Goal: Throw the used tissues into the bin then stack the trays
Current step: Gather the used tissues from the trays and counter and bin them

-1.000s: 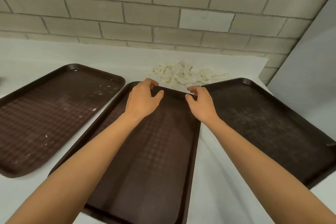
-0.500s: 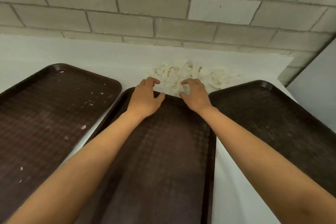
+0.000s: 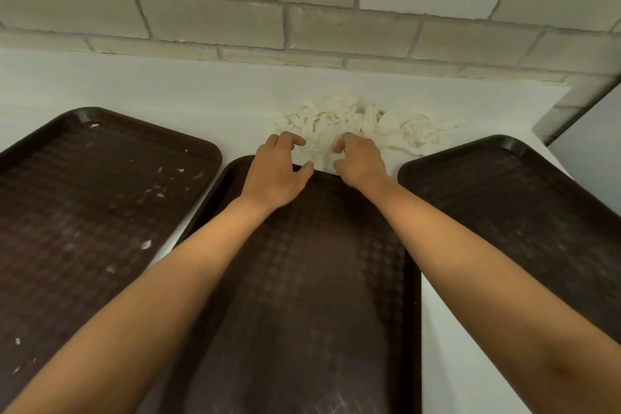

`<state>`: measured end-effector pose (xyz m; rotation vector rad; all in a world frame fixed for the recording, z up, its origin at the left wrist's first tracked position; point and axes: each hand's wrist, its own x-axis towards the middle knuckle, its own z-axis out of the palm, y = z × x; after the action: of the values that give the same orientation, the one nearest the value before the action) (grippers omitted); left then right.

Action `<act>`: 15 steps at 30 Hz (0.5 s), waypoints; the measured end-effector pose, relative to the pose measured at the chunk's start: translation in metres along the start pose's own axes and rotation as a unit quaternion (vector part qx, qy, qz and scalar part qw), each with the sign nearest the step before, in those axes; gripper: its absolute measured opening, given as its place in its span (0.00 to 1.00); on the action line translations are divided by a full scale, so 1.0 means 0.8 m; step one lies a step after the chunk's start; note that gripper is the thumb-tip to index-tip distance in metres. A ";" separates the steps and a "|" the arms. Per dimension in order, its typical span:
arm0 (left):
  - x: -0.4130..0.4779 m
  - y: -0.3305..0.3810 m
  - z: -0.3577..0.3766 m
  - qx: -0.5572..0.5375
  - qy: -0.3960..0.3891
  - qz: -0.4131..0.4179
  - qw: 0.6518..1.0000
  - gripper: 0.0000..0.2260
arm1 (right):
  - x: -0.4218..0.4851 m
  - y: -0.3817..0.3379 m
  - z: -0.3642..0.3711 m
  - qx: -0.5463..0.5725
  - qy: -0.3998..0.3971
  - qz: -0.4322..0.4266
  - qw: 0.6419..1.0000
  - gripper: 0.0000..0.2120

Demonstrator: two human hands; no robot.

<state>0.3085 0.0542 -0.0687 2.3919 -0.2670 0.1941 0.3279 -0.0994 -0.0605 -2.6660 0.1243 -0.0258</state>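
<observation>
Fingers [image 3: 340,146] of right hand [image 3: 361,161] pinching crumpled white tissues [image 3: 363,126]; left hand [image 3: 277,175] curled, empty, over brown textured tray [image 3: 302,279].

Both forearms bare, no sleeves, each hand [image 3: 277,171] ringless.

both hands [image 3: 319,168] fwd, now reaching tissues [image 3: 353,124]

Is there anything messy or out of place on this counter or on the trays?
Yes. A pile of used tissues lies loose on the counter near the wall, and the left tray carries scattered white scraps. The three trays are unstacked.
</observation>
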 end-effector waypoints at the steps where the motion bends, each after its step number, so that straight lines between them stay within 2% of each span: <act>1: 0.002 0.000 0.000 -0.001 0.001 0.003 1.000 0.17 | -0.003 -0.001 -0.001 0.004 0.020 -0.007 1.000 0.14; 7: 0.017 -0.001 -0.002 0.002 0.009 0.014 1.000 0.17 | -0.007 -0.001 -0.018 0.071 0.153 -0.022 0.985 0.15; 11: 0.030 0.000 0.000 0.015 0.003 0.007 1.000 0.18 | -0.003 0.001 -0.031 0.164 0.182 0.010 0.969 0.14; 15: 0.044 -0.001 0.002 0.047 -0.009 0.000 0.999 0.20 | 0.001 0.004 -0.037 0.177 0.203 0.020 0.963 0.13</act>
<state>0.3425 0.0486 -0.0631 2.4876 -0.2722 0.1886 0.3273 -0.1159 -0.0360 -2.2646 0.2778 -0.5337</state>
